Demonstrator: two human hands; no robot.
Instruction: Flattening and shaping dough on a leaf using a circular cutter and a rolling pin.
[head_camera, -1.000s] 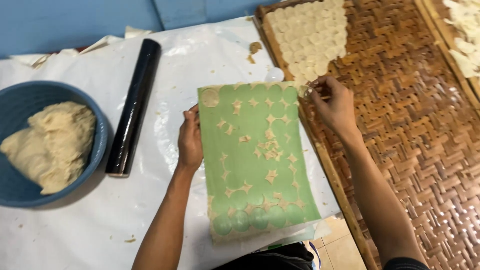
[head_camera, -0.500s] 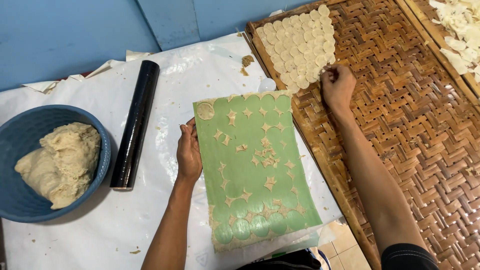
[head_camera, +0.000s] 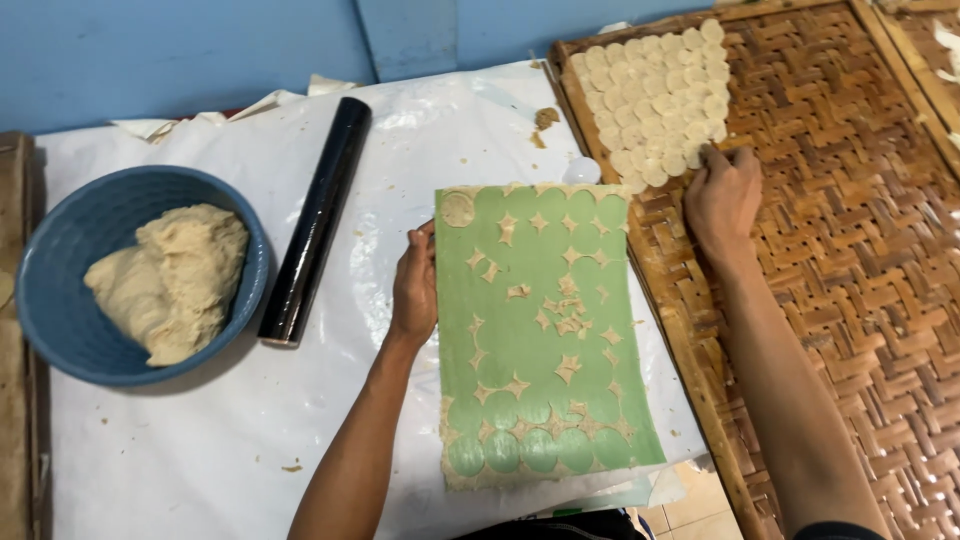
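Note:
A green mat (head_camera: 540, 340) lies on the white-covered table, dotted with star-shaped dough scraps and one round dough disc (head_camera: 458, 209) at its top left corner. My left hand (head_camera: 414, 288) grips the mat's left edge. My right hand (head_camera: 722, 198) rests on the woven bamboo tray (head_camera: 850, 250), fingertips touching the lower edge of the several rows of pale dough discs (head_camera: 655, 100) laid there. Whether a disc sits under the fingers is hidden.
A blue bowl (head_camera: 60, 240) holding a lump of dough (head_camera: 170, 280) stands at the left. A black rolling pin (head_camera: 316, 220) lies between bowl and mat. A second woven tray (head_camera: 935, 40) with pale pieces is at the far right. Blue wall behind.
My right hand has slid along the disc patch's lower edge, with fingers now spread flat on the tray. My left hand has stayed on the mat's edge. The camera view has shifted.

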